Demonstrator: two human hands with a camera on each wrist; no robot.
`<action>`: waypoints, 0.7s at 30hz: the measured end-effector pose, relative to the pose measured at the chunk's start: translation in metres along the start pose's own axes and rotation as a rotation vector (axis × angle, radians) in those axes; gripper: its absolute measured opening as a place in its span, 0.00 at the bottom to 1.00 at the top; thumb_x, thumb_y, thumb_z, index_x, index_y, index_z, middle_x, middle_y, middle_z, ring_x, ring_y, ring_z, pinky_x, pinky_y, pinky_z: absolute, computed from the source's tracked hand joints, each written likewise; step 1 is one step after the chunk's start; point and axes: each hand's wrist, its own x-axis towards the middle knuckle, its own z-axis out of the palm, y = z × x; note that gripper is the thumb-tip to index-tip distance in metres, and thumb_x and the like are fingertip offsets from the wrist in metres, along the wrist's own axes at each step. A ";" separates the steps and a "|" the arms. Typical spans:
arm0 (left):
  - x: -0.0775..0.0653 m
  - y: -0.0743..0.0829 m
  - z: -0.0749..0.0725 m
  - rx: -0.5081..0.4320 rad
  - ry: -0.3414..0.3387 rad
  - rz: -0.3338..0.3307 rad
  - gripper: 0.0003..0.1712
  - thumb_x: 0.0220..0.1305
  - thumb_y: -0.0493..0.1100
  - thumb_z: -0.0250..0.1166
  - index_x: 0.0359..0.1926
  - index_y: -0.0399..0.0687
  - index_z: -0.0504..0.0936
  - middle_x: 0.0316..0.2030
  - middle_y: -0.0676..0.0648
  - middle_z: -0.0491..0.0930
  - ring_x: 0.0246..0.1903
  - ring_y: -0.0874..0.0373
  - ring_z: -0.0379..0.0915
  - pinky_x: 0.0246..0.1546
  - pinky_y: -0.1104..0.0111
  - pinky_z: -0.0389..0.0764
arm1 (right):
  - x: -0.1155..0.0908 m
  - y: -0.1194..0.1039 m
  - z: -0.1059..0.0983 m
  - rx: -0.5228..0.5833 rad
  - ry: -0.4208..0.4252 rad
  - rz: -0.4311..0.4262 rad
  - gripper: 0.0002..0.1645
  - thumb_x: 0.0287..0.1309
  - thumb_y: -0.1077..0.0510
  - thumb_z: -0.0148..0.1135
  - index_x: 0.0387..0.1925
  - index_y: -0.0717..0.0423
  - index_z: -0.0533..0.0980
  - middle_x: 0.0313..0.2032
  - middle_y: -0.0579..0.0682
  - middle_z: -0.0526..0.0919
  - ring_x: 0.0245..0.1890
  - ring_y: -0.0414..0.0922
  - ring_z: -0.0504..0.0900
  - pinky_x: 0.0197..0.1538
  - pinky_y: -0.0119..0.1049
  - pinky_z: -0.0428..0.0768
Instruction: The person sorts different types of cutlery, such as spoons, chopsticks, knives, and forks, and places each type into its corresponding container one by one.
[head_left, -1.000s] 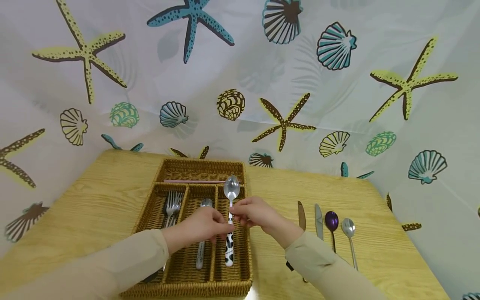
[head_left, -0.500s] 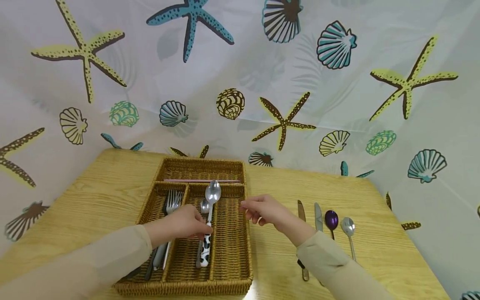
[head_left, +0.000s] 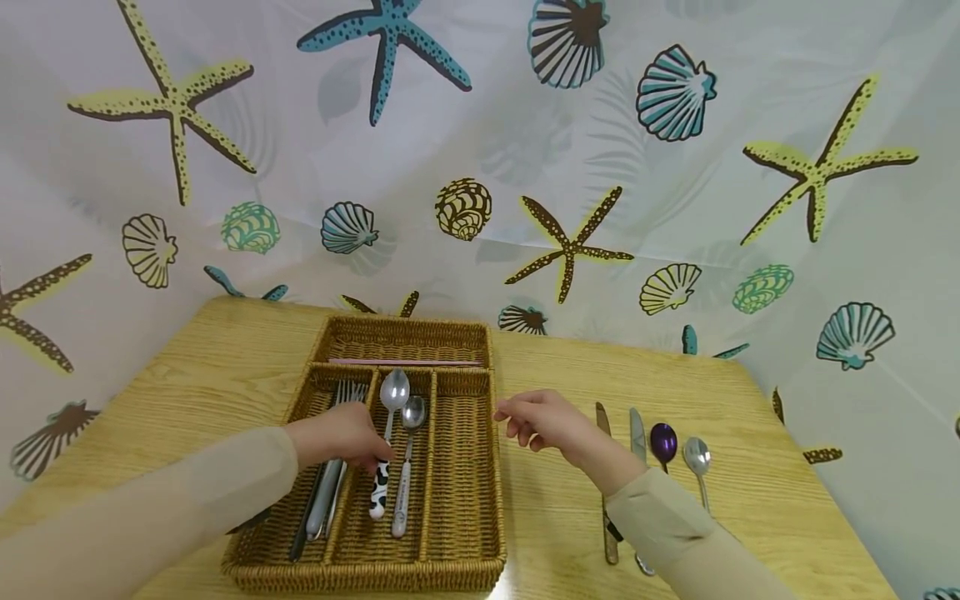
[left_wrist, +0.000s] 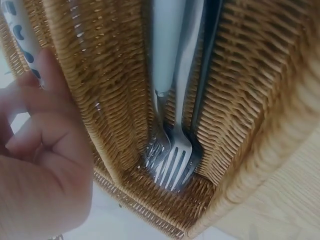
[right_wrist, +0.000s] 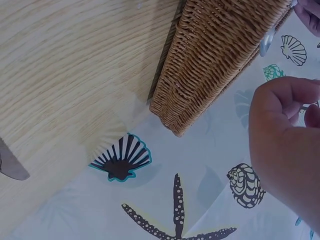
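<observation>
My left hand (head_left: 347, 435) pinches a spoon (head_left: 380, 487) by its black-and-white spotted handle, over the middle compartment of a wicker cutlery tray (head_left: 367, 575). To its right in the same compartment lies a second spoon (head_left: 402, 500) with a pale grey handle. Several forks (left_wrist: 172, 160) lie in the left compartment, beneath my left forearm's side. My right hand (head_left: 546, 423) hovers just right of the tray's right wall, its fingers loosely bent and holding nothing.
A pink stick (head_left: 405, 362) lies in the tray's back compartment. Right of the tray on the wooden table (head_left: 772, 467) lie two knives (head_left: 637, 433), a purple spoon (head_left: 663, 442) and a silver spoon (head_left: 697, 454). A shell-patterned cloth (head_left: 480, 125) hangs behind.
My left hand has carried the spotted-handled spoon leftward, from over the right compartment to the middle one. My right hand has let go of the spoon and drawn back to the right.
</observation>
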 end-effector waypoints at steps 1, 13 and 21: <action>0.000 0.000 0.000 -0.003 -0.004 -0.002 0.21 0.54 0.39 0.65 0.06 0.47 0.76 0.08 0.52 0.74 0.10 0.63 0.54 0.22 0.72 0.65 | 0.000 0.000 0.000 0.004 0.000 0.000 0.23 0.68 0.50 0.48 0.45 0.67 0.76 0.21 0.44 0.73 0.21 0.39 0.69 0.27 0.31 0.67; -0.002 0.012 0.014 0.123 -0.018 0.018 0.12 0.52 0.36 0.65 0.15 0.43 0.76 0.13 0.43 0.79 0.11 0.62 0.63 0.21 0.71 0.68 | -0.004 0.002 0.000 0.037 0.000 -0.005 0.22 0.68 0.51 0.48 0.44 0.67 0.75 0.21 0.44 0.73 0.20 0.38 0.68 0.27 0.31 0.66; 0.002 0.018 0.025 0.247 -0.025 0.022 0.12 0.55 0.37 0.65 0.17 0.45 0.76 0.10 0.49 0.74 0.12 0.60 0.65 0.21 0.70 0.65 | -0.004 0.008 -0.003 0.040 0.012 0.000 0.18 0.67 0.50 0.49 0.39 0.61 0.77 0.21 0.44 0.74 0.20 0.38 0.67 0.27 0.31 0.66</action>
